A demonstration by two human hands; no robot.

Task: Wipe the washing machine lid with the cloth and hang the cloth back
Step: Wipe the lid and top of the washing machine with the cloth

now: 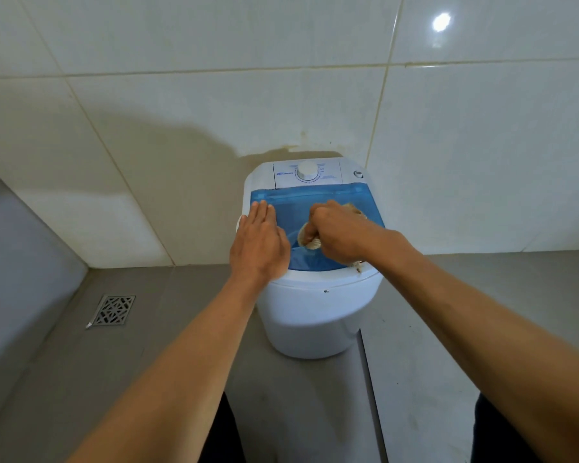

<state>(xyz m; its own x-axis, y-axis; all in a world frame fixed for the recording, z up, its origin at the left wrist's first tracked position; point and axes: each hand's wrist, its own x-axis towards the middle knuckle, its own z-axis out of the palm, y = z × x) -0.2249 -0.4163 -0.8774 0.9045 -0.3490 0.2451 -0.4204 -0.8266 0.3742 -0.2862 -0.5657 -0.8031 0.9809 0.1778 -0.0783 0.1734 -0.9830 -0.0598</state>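
L hand [259, 243] flat, fingers straight & together, resting at lid [328, 259] left edge. R hand [336, 232] clenched round cloth [310, 240], pressed mid-lid.

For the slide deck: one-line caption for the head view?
Right hand wipes the blue washing machine lid with a bunched cloth while the left hand rests flat on the lid's left edge.
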